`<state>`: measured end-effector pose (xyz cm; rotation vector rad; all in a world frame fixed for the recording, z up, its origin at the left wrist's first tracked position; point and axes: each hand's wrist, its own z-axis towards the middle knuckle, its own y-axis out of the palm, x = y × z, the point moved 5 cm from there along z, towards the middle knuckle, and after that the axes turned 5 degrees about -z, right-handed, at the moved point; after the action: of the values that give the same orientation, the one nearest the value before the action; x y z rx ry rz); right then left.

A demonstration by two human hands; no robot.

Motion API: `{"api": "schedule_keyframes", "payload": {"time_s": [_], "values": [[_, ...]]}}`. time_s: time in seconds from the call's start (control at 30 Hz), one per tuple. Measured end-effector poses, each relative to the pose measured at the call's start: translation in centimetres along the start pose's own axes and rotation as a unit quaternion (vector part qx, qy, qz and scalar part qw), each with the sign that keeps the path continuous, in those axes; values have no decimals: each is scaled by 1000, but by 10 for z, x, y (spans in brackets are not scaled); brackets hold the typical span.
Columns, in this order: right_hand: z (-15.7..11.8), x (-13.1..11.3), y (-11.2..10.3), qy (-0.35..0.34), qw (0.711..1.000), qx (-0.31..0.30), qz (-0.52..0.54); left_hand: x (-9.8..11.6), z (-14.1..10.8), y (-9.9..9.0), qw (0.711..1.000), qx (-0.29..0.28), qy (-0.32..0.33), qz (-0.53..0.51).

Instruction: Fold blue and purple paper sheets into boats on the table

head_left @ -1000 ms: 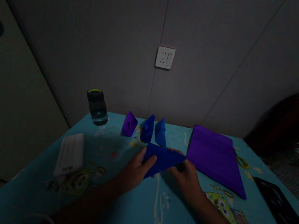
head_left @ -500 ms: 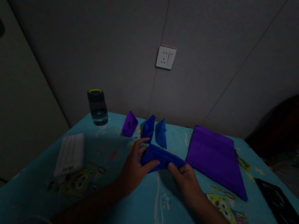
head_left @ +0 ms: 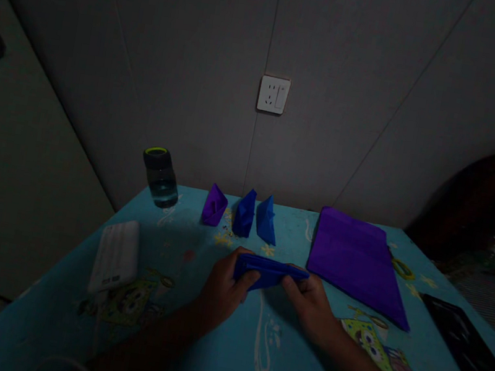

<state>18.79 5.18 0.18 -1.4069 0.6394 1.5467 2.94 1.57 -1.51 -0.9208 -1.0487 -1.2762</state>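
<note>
A folded piece of dark blue paper (head_left: pixel 269 272) is held between both hands above the middle of the table. My left hand (head_left: pixel 226 282) grips its left end, thumb on the near face and fingers behind. At its right end my right hand (head_left: pixel 311 302) pinches it in the same way. Three folded paper boats stand behind the hands: a purple one (head_left: pixel 214 206), a dark blue one (head_left: pixel 244 214) and a lighter blue one (head_left: pixel 266 220).
Purple paper sheets (head_left: pixel 357 262) lie at the right, over part of yellow-handled scissors (head_left: pixel 402 269). A black phone-like object (head_left: pixel 468 349) is further right. A white power bank (head_left: pixel 116 257) with a cable and a bottle (head_left: pixel 160 178) stand left on the blue table (head_left: pixel 182 363).
My left hand's fingers have come down and closed round the left end of the blue paper. The paper has tipped and now looks narrower. My right hand has barely moved.
</note>
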Motion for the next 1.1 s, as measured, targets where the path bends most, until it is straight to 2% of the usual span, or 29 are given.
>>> {"api": "schedule_keyframes", "payload": {"time_s": [0.1, 0.27, 0.37, 0.5, 0.7, 0.77, 0.93, 1.03, 1.1], "values": [[-1, -1, -1, -18, 999, 21, -43, -5, -1, 1, 999, 13, -41, -4], [-3, -8, -4, -32, 995, 28, -89, -3, -4, 5, 997, 17, -63, 41], [-2, -11, -5, -35, 993, 7, -111, 0, -3, 4, 993, 29, -86, 69], [-2, -10, -2, -5, 993, -23, -113, 3, 0, 1, 990, 40, -119, 71], [-4, -7, -1, 17, 995, -9, -97, 2, 0, 3, 990, 40, -127, 47], [-4, -4, -1, 0, 995, -1, -95, -1, 1, 3, 988, 48, -141, 31], [-4, -8, 10, -120, 980, 6, -157, -9, 0, 2, 976, 77, -200, -27], [-7, -10, 19, -130, 976, 4, -176, -6, 0, 5, 981, 62, -181, -42], [-8, -9, 24, -124, 977, -7, -174, -2, 0, 6, 988, 48, -140, -29]]}}
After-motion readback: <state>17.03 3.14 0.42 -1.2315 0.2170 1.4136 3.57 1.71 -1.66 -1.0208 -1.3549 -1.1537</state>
